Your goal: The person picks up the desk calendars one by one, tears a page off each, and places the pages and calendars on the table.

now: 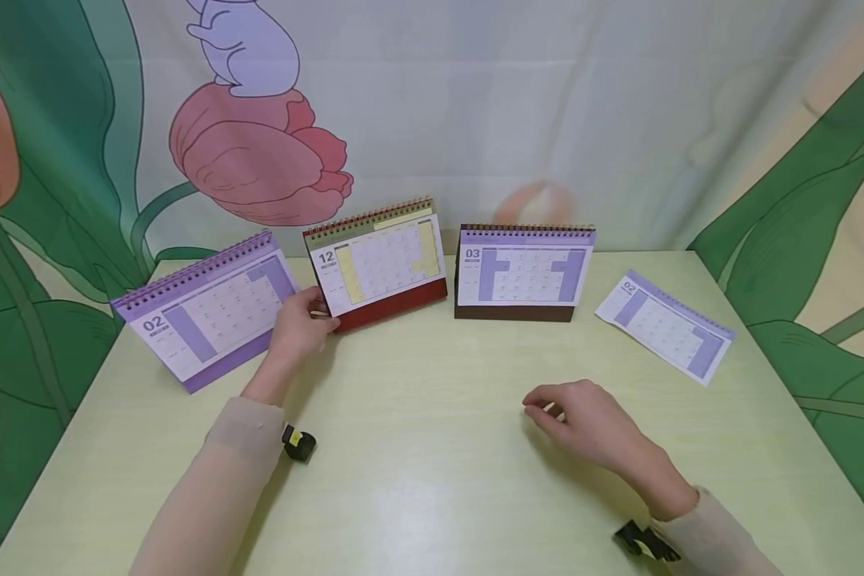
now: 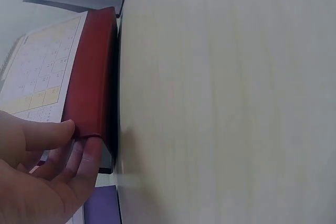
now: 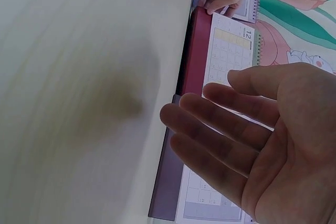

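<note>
Three desk calendars stand in a row at the back of the pale table (image 1: 418,464): a purple "02" calendar (image 1: 209,312), a red-based "12" calendar (image 1: 382,264) and a brown-based "03" calendar (image 1: 522,272). My left hand (image 1: 322,318) grips the lower left corner of the red-based calendar. Close up, the thumb and fingers of that left hand (image 2: 81,136) pinch the red base (image 2: 92,72). My right hand (image 1: 543,412) hovers over the table's middle and holds nothing. In the right wrist view the right hand (image 3: 199,108) shows a bare palm with relaxed fingers.
A loose "02" calendar sheet (image 1: 666,324) lies flat at the right of the table. A printed flower curtain (image 1: 259,152) hangs close behind the calendars. The table's front half is bare wood.
</note>
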Demonstrator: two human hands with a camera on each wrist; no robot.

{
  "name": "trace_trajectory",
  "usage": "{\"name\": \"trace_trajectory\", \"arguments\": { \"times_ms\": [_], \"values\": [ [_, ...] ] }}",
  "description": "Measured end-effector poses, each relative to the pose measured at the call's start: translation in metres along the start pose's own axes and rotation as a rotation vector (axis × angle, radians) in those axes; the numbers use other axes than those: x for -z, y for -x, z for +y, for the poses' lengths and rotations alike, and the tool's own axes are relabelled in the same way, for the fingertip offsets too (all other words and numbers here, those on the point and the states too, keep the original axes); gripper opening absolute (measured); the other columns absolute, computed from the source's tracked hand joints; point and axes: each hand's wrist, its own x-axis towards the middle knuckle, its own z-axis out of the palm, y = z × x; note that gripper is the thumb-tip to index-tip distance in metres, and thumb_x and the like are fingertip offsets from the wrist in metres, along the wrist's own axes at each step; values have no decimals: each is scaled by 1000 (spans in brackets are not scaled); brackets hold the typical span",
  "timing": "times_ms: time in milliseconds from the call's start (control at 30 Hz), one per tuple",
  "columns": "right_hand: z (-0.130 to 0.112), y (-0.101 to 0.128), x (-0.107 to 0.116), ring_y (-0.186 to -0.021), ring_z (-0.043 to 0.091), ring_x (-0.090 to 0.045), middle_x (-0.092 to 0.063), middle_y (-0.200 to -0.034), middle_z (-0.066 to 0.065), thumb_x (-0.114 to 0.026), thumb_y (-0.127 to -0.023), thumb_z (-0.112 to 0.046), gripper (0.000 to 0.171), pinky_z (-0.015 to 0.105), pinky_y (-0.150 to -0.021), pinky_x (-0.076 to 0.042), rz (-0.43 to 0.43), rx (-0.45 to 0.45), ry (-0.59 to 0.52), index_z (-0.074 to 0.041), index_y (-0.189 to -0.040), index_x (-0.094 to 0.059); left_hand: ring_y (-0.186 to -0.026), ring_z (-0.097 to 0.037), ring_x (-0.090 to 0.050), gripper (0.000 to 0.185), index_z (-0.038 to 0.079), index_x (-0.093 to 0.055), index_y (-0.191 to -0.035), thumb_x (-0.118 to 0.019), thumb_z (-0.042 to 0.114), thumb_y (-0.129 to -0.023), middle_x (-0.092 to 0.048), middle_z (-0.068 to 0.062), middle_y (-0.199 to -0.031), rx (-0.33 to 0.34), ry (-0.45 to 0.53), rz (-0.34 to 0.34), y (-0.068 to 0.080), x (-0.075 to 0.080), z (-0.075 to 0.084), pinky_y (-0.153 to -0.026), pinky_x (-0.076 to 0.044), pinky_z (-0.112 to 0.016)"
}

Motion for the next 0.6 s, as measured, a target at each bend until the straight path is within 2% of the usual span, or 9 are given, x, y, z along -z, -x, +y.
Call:
{"name": "trace_trajectory", "arguments": {
  "times_ms": [200, 400, 600],
  "values": [
    [-1, -1, 0, -79, 7, -70, -76, -98, -3, -69, -98, -16, 13, 31, -71, -57, 0, 5, -3, -9, -106, -78, -99, -32, -64, 39, -8, -59, -130, -66, -9, -91, -64, -23, -110, -45, 101, -9, 3, 0, 2, -77, -52, -22],
    [-2, -2, 1, -79, 8, -70, -76, -98, -3, -69, -98, -15, 13, 31, -71, -57, -8, 3, -2, -9, -106, -78, -100, -31, -60, 38, -8, -58, -132, -63, -10, -95, -61, -24, -113, -97, 172, -42, 6, 0, 3, -78, -52, -20],
    [-1, -3, -1, -80, 7, -69, -76, -99, -3, -69, -99, -16, 13, 32, -72, -57, -17, 1, 3, -10, -107, -78, -107, -32, -57, 38, -5, -54, -136, -59, -7, -99, -59, -23, -121, -73, 202, -74, 8, 1, 5, -85, -52, -27]
  ]
}}
